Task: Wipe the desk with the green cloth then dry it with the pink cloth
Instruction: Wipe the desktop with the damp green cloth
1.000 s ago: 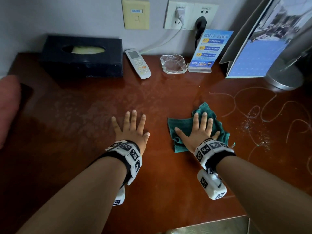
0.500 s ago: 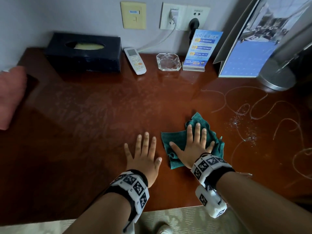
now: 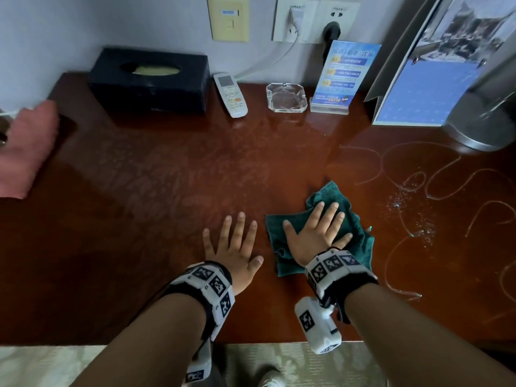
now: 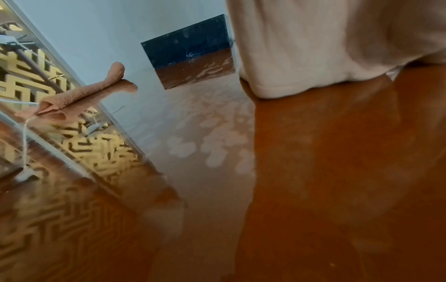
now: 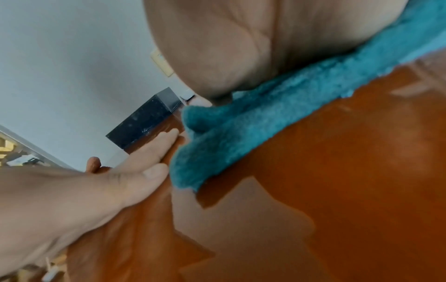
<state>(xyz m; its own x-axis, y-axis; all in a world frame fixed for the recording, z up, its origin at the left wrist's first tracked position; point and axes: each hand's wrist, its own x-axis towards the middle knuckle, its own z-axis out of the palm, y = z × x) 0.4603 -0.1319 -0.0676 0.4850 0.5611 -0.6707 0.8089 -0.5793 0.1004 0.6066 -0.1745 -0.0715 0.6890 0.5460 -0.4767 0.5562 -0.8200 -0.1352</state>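
Right hand [image 3: 315,233] flat, pressing green cloth [image 3: 351,219] to wipe desk [image 3: 139,233]; left hand [image 3: 231,247] flat, fingers spread, bracing beside it.

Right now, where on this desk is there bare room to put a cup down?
Bare wood lies between the tissue box, the pink cloth and the left hand. The back edge is crowded: remote, ashtray, sign.

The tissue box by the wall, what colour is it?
Black, or a very dark navy; the tissue box shows best in the head view.
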